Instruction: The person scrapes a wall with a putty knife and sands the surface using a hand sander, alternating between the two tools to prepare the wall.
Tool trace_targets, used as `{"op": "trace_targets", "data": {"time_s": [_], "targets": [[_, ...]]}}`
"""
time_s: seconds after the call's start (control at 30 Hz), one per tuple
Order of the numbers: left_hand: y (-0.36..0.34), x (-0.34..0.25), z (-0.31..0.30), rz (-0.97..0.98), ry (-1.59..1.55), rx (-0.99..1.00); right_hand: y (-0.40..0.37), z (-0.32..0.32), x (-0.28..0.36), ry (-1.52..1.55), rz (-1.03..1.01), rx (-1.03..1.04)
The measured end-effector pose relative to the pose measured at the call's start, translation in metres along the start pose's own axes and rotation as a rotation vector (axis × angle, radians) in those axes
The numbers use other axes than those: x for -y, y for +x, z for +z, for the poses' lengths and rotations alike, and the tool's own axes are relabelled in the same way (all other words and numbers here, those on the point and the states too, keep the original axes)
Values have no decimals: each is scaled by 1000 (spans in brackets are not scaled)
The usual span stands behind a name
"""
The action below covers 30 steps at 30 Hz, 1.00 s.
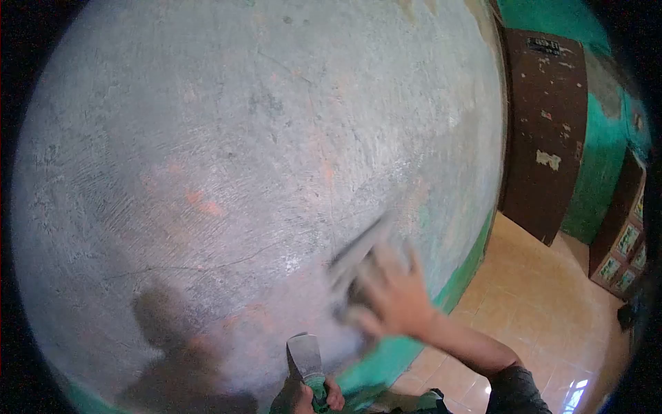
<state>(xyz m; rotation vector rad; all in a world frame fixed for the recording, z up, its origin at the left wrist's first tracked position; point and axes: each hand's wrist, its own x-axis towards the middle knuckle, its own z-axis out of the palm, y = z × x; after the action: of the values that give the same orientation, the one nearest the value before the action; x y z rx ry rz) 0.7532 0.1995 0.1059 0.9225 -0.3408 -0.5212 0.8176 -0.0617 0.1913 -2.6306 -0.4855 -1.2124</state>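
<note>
A grey, rough-coated wall (262, 138) with thin cracks and orange patches fills most of the view. Against its lower right part, my right hand (403, 297) grips a long flat tool (357, 254), perhaps a plastering trowel; motion blur hides its exact kind. The tool's long edge slants up to the right. At the bottom middle, my left hand (298, 399) is closed around the green handle of a putty knife (305, 355). Its wide metal blade points upward, in front of the wall and apart from the other tool.
A green painted band (386, 359) runs along the wall's base. On the right stand a worn brown door (545, 138) and a brown cabinet (620, 248) with picture panels. Orange-tan tiles (517, 283) cover the floor. My shadow falls on the lower left wall.
</note>
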Motion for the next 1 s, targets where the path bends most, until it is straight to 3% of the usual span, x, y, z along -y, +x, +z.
{"op": "trace_targets", "data": {"time_s": [0.1, 0.17, 0.23, 0.27, 0.37, 0.47, 0.5, 0.57, 0.63, 0.7, 0.77, 0.8, 0.9, 0.93, 1.0], "targets": [[-3, 17, -4, 56, -27, -40, 42, -4, -39, 26, 244, -321], [1, 33, -15, 153, -84, -2, 43, -21, -26, 0, -27, -158], [4, 32, 6, 223, -23, -192, 47, -33, -27, 23, -391, -27], [5, 33, 14, 257, 6, -289, 61, -35, -45, -85, -444, -70], [14, 50, 9, 370, -8, -166, 126, -66, -81, 56, -39, -388], [22, 56, 15, 403, -71, -141, 133, -81, -68, -39, -377, -278], [24, 55, 20, 419, -76, -143, 134, -89, -60, -84, -562, -156], [26, 53, 32, 448, -88, -147, 162, -102, -78, -235, -721, -244], [26, 70, 23, 429, -185, -208, 213, -122, -101, -232, -458, -506], [27, 79, 27, 445, -205, -233, 225, -127, -101, -207, -394, -594], [35, 73, 40, 512, -127, -216, 216, -120, -78, -167, -540, -543], [38, 73, 49, 525, -119, -232, 203, -123, -66, -203, -720, -413], [41, 71, 62, 547, -88, -260, 232, -135, -76, -338, -659, -575], [43, 73, 64, 551, -90, -253, 252, -140, -83, -279, -464, -703], [50, 82, 68, 557, -117, -248, 259, -149, -75, -240, -387, -674]]}}
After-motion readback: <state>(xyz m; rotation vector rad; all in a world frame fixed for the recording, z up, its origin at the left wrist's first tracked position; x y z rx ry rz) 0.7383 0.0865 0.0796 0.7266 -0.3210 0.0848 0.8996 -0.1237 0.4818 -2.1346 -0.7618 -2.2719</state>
